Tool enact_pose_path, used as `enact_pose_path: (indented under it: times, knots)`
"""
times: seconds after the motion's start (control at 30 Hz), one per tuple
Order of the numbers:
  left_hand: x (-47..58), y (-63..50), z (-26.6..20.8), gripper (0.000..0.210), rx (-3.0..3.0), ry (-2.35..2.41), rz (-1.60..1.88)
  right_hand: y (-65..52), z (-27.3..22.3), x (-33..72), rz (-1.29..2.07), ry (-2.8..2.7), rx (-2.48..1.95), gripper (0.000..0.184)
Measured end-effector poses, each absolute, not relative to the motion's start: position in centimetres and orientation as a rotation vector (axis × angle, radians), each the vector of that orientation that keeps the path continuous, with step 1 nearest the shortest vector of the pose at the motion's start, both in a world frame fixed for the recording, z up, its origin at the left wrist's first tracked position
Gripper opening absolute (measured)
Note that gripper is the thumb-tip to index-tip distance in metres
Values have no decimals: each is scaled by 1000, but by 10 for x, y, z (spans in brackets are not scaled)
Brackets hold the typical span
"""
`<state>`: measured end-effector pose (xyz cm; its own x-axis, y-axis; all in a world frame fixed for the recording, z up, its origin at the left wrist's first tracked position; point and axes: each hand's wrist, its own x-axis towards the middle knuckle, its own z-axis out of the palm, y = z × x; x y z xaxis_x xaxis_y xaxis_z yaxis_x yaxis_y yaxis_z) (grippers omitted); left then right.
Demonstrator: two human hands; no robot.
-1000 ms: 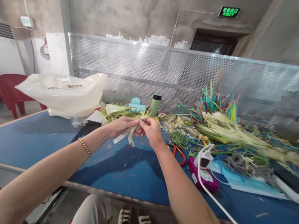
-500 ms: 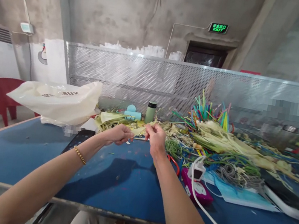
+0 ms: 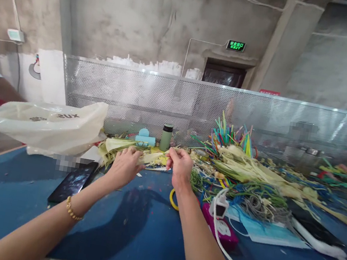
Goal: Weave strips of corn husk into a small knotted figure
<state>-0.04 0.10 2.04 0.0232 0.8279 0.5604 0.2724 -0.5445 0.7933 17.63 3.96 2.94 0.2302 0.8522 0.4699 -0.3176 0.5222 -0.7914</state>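
Corn husks [image 3: 151,158] lie heaped toward the far edge of the blue table [image 3: 25,220], between and behind the two hands I watch through my remote feed. I see the left hand [image 3: 125,167] palm down at the heap, fingers loosely spread. Its right counterpart, the right hand [image 3: 181,165], has thumb and fingers drawn narrow beside the husks; I cannot tell whether they pinch a strip. Behind them I make out a green bottle [image 3: 165,139] standing upright near the perforated screen [image 3: 126,91]. Toward the table's left edge I have a white plastic bag [image 3: 50,127], with a dark tablet [image 3: 74,181] nearer me.
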Motion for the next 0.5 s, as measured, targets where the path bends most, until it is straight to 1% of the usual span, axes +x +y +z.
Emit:
enact_pose_path:
  times: [0.07, 0.1, 0.13, 0.2, 0.27, 0.37, 0.43, 0.5]
  knots:
    - [18, -11, 20, 18, 1995, 1205, 1673, 37, 31, 175, 899, -1044, -599, 25]
    - [28, -15, 19, 17, 2023, 1157, 1637, 35, 31, 175, 914, -1054, -589, 24]
    - [37, -17, 16, 19, 2010, 1079, 1539, 33, 31, 174, 930, -1068, -580, 24]
    - [50, -14, 10, 36, 1832, 923, 1186, 30, 31, 173, 977, -1100, -569, 24]
    - [55, -4, 8, 46, 1503, 763, 1104, 26, 30, 170, 1039, -1136, -566, 23]
    - [46, 12, 16, 44, 1200, 470, 1221, 24, 27, 165, 1092, -1187, -581, 24]
    - [34, 18, 25, 38, 1104, 445, 1355, 24, 23, 162, 1038, -1250, -644, 24]
    - [23, 20, 30, 34, 1113, 501, 1430, 26, 18, 160, 903, -1404, -749, 22]
